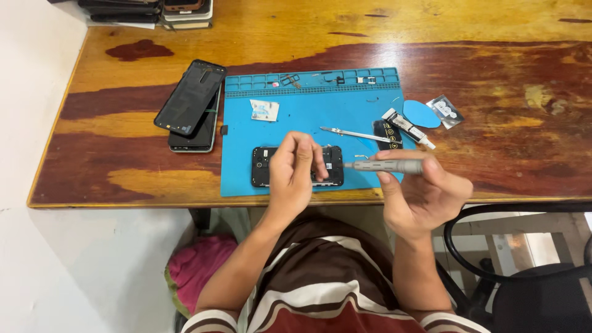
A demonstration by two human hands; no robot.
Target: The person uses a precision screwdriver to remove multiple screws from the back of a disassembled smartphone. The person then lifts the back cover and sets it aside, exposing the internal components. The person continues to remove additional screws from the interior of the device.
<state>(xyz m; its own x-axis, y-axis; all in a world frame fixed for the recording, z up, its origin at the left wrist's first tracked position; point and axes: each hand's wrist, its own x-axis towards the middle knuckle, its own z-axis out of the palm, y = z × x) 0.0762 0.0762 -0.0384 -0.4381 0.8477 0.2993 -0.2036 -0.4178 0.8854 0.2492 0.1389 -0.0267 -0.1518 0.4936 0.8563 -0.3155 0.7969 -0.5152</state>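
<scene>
Two hands over blue mat (296,123) on wooden desk (493,74). Left hand (295,172) rests on opened phone (265,166) at mat front edge, fingers pinched together. Right hand (422,191) closed around grey screwdriver (385,166), tip pointing toward phone. Tweezers (354,133) lie just behind.

Phone repair workbench — blue repair mat (277,132), opened phones (191,98), tweezers (354,133) on scuffed wooden table (493,80).

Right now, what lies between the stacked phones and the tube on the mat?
In the head view, between stacked phones and tube: a small white packet and metal tweezers.
</scene>
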